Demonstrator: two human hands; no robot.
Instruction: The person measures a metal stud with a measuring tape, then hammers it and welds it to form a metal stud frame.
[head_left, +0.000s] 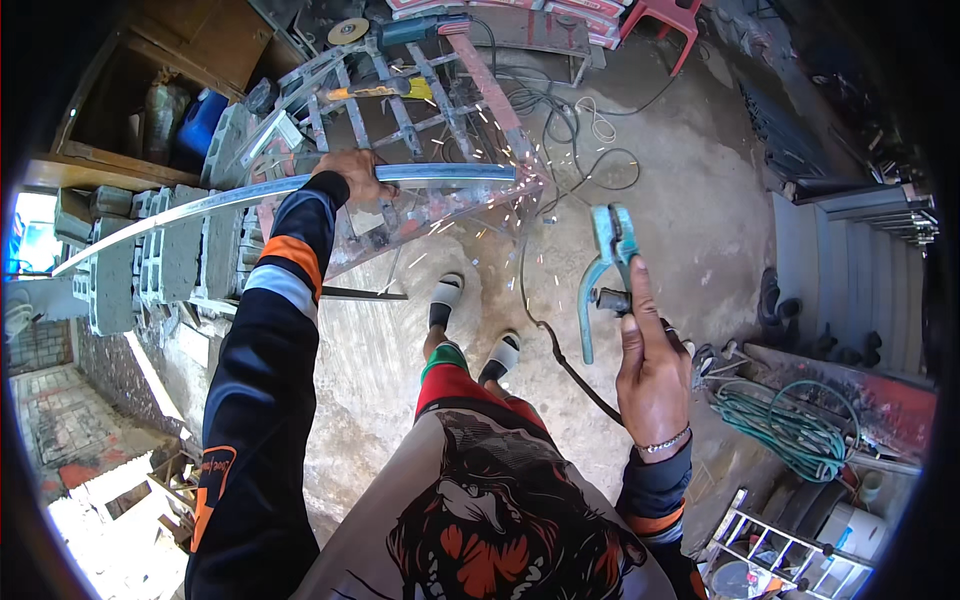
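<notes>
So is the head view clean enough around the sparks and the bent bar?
Head view: sparks show as sharp streaks, left hand on the curved bar is crisp; fisheye bends edges toward the rim; lower-left ground is blown out by sunlight; right hand with the electrode holder is clear.

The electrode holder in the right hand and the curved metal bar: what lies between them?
In the head view, bare concrete floor with scattered sparks and a loose black cable lies between electrode holder and curved metal bar.

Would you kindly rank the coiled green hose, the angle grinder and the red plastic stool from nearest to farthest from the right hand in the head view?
From the right hand:
1. Coiled green hose, lower right, beside the hand.
2. Red plastic stool, top edge, above the hand.
3. Angle grinder, top centre on the metal frame, up and left.
</notes>
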